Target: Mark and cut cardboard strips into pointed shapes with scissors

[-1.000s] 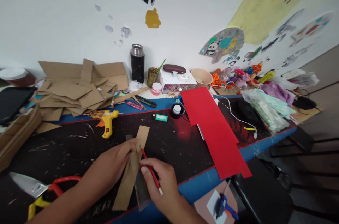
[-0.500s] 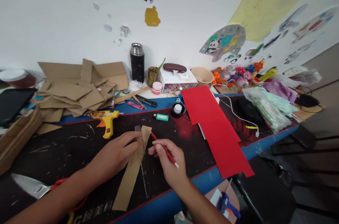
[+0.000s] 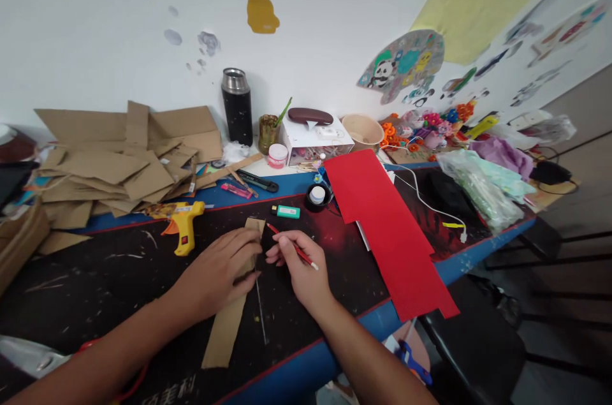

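- Cardboard strip [image 3: 224,336]: it lies on the dark table mat [image 3: 143,277], running from one o'clock at its far end to seven at its near end; tan, narrow and plain, its middle hidden by a hand.
- Clear ruler [image 3: 261,312]: a second ago it slanted across the strip; now its near end lies off the cardboard towards five o'clock, while its far part seems to overlap the strip's top.
- Left hand [image 3: 222,274]: it has slid nearer the far end, thumb and fingers spread over strip and ruler, apparently pressing rather than clasping.
- Right hand [image 3: 301,265]: it grips a red pencil [image 3: 306,258], which has moved off the cardboard to just beside the far end, at one o'clock. I judge this a pause for lining up; no mark can be made out.
- Farther out: lighter [image 3: 287,212] at one o'clock, red sheet [image 3: 387,233] at two, glue gun [image 3: 186,226] at eleven, scissors [image 3: 33,357] at eight, partly behind the left forearm.
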Demonstrator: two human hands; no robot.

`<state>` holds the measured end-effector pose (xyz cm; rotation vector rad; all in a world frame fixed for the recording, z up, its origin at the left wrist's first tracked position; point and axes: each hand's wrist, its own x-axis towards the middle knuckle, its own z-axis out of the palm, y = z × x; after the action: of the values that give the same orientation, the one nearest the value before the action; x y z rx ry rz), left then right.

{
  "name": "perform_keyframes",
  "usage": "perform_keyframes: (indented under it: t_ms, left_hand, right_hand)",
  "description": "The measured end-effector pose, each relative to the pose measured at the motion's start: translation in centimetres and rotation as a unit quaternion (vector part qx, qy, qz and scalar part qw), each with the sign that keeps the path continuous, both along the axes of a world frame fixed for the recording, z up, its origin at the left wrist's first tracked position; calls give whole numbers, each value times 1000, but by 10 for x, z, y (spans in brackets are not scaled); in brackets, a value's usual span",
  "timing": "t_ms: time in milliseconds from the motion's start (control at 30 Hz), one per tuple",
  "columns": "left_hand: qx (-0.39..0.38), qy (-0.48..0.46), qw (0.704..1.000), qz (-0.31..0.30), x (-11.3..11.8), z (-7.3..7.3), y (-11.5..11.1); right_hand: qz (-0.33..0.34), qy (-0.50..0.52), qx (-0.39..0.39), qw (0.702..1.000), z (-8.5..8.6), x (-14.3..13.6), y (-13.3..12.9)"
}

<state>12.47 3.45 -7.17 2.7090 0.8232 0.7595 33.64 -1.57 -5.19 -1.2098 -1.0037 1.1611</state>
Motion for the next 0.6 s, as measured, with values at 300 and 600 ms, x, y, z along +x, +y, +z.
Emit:
perform_keyframes:
  t_ms: [300, 600]
  left_hand:
    - [136, 64, 988, 31, -5, 6, 2]
    - [115, 41, 992, -6, -14, 8, 5]
  right_hand:
    - [10, -21, 28, 999, 7, 3, 24]
    - [-2, -40, 10, 999, -7, 8, 19]
